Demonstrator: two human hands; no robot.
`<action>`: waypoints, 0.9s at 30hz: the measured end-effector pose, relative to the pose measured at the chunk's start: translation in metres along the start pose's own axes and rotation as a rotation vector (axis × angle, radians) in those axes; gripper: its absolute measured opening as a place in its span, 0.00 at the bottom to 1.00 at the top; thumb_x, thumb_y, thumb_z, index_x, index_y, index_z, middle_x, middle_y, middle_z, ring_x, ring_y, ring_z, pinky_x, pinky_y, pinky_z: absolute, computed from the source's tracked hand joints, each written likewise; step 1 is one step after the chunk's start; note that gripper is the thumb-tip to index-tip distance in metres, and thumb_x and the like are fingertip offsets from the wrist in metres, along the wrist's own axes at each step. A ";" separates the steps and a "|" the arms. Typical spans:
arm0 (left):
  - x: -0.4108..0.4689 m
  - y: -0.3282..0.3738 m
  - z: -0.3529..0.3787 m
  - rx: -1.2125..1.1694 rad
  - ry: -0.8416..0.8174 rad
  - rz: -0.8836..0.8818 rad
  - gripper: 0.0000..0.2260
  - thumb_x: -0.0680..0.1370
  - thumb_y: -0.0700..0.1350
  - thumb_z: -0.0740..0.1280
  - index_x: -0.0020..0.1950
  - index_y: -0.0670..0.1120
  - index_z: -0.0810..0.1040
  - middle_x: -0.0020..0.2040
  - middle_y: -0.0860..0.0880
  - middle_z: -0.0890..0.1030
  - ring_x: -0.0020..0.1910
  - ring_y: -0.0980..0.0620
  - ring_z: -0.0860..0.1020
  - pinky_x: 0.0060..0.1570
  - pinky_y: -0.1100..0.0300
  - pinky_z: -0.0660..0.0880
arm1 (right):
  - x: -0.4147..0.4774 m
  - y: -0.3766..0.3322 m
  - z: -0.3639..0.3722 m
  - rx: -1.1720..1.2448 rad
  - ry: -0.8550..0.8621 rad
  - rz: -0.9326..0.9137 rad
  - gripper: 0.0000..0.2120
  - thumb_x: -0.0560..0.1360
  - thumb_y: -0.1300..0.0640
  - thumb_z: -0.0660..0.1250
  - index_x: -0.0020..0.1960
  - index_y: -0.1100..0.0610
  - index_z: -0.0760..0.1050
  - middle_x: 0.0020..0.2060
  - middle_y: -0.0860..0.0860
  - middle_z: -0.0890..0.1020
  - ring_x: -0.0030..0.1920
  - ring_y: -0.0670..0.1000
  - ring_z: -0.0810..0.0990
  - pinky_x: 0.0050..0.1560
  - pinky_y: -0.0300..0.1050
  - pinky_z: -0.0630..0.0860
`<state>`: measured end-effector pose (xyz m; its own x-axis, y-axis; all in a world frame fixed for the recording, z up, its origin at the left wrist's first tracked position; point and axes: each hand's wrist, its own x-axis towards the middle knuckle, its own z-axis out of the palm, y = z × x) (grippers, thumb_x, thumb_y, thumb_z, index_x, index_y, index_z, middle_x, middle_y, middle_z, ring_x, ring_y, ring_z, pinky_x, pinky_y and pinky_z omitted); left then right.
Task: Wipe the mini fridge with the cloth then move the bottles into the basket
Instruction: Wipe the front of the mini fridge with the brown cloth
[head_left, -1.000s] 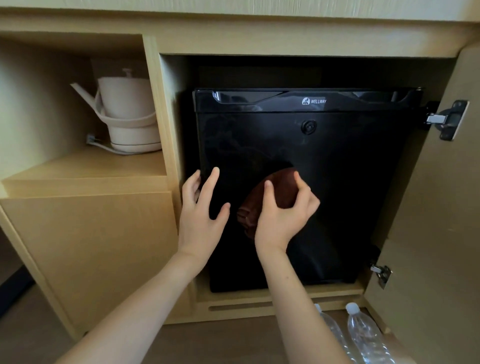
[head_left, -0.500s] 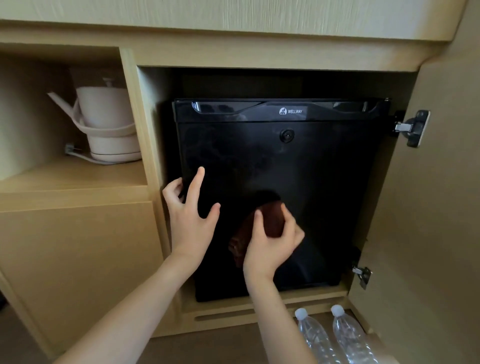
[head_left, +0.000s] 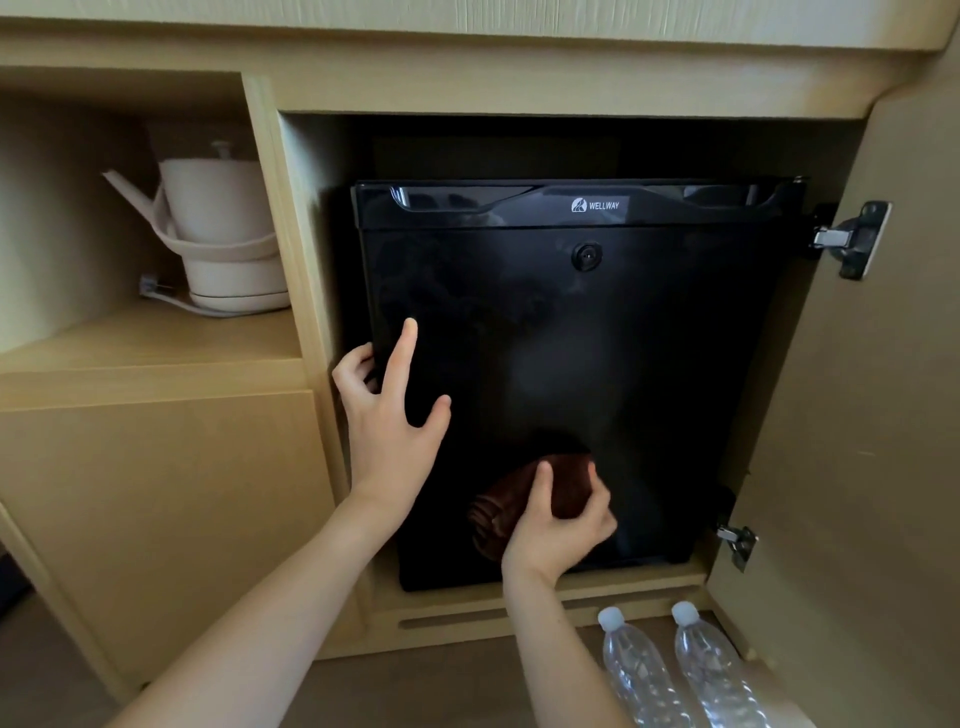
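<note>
- Pale wood cabinet (head_left: 156, 493) fills the view, with 1 open shelf at 9 o'clock and a dark bay at the centre.
- Black mini fridge (head_left: 623, 338) stands in that bay with its door closed, a WELLWAY badge at 12 o'clock of its front and a round lock just below.
- Cabinet door (head_left: 857, 467) is swung open at 3 o'clock.
- Cream kettle (head_left: 223, 234) sits on its base on the shelf at 10 o'clock, cord trailing to its left.
- 2 clear bottles (head_left: 641, 675) (head_left: 719, 675) with white caps lie side by side on the floor at 5 o'clock, caps toward the fridge.
- Left hand (head_left: 389, 415) rests splayed at 9 o'clock of the fridge front: index finger and thumb straight on the panel, the other fingers bent at its left edge.
- Right hand (head_left: 556, 530) has its fingers curled around the cloth, pressing it to the panel.
- Brown cloth (head_left: 519, 499), bunched, touches the fridge front at 6 o'clock.
- 2 metal hinges (head_left: 852, 239) (head_left: 735, 540) sit on the open door.
</note>
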<state>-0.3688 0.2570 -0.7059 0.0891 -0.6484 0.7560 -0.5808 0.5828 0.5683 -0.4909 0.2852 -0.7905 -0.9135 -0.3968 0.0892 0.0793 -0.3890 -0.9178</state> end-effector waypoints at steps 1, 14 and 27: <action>0.001 0.001 -0.002 0.064 0.012 0.014 0.37 0.74 0.46 0.74 0.77 0.63 0.60 0.72 0.49 0.57 0.71 0.52 0.59 0.71 0.58 0.61 | -0.001 0.003 -0.004 -0.012 0.001 0.045 0.21 0.72 0.57 0.76 0.63 0.50 0.76 0.57 0.50 0.69 0.53 0.49 0.77 0.55 0.43 0.77; -0.004 -0.007 0.005 0.192 -0.003 0.346 0.29 0.75 0.42 0.73 0.75 0.45 0.69 0.75 0.50 0.68 0.79 0.51 0.57 0.78 0.48 0.55 | 0.042 -0.028 0.001 0.031 -0.146 -0.262 0.22 0.72 0.55 0.77 0.63 0.45 0.75 0.56 0.41 0.68 0.57 0.40 0.76 0.53 0.24 0.72; -0.010 -0.017 0.012 0.250 -0.014 0.344 0.31 0.77 0.44 0.71 0.78 0.46 0.64 0.78 0.51 0.63 0.80 0.52 0.52 0.78 0.53 0.49 | 0.039 0.000 -0.030 -0.015 0.025 -0.068 0.20 0.71 0.54 0.77 0.60 0.42 0.76 0.57 0.46 0.71 0.53 0.41 0.77 0.51 0.31 0.74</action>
<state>-0.3698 0.2477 -0.7268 -0.1543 -0.4440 0.8826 -0.7533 0.6309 0.1857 -0.5387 0.2944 -0.7982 -0.9263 -0.3488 0.1424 0.0106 -0.4021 -0.9155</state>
